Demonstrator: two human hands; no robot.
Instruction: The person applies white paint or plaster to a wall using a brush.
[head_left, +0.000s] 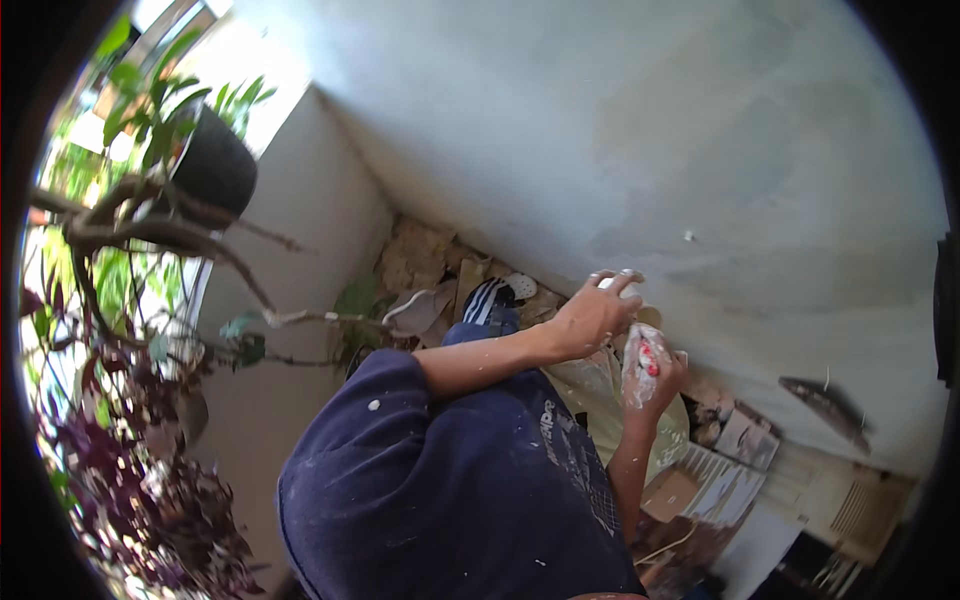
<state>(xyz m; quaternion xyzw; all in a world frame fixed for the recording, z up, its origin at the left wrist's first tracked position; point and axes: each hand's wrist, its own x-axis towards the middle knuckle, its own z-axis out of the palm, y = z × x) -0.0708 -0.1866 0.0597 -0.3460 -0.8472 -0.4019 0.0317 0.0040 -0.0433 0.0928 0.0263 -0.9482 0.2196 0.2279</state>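
My left hand (596, 315) reaches across in front of me, close to the pale plastered wall (525, 180). Its fingers bend, and their tips are coated in white paste; something white shows between them, too unclear to name. Just below it, my right hand (654, 371) is closed around a red handle (648, 358) smeared with the same paste. What the handle belongs to is mostly hidden. A pale yellow-green translucent plastic bag or container (667, 431) lies beneath the right forearm, speckled with white.
A branch (247, 277) juts in from the left beside a dark plant pot (217, 169) and purple-leaved plants (150, 472). Cardboard and debris (416, 251) cover the floor around my striped shoe (487, 298). Lower right are a cardboard piece (670, 495) and a dark flat object (825, 412) by the wall.
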